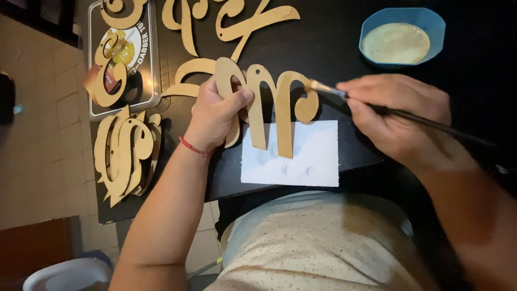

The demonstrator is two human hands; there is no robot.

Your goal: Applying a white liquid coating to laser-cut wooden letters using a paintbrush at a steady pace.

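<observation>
Black tabletop (pixel 350 48) fills most of the frame, with pale floor tiles (pixel 37 134) down the left side.

At centre, the left hand (pixel 215 116), a red string at its wrist, is closed around the left end of a gold cutout (pixel 269 102), a looping script shape. It holds the piece tilted up over a white sheet (pixel 318 161) that lies at the near edge of the tabletop. The right hand (pixel 398 116), at centre right, is closed in a pen grip on a thin dark brush (pixel 409 114). The bristle tip touches the cutout's right curl at its upper edge.

The held cutout looks gold over all of its visible face, so the painting of this side seems nearly complete, and the brush appears to be working on an edge or a last touch-up. Whether the back is coated cannot be told. The faint grey marks on the sheet look like smudges.

Further out, a blue bowl (pixel 403 35) of pale gold paint sits at upper right, well apart from the hands. More gold cutouts lie at upper centre (pixel 237 21), on a metal tray (pixel 151 64) at upper left, and in a stack (pixel 126 156) at left. All of these look already gold, so most of the set appears done.
</observation>
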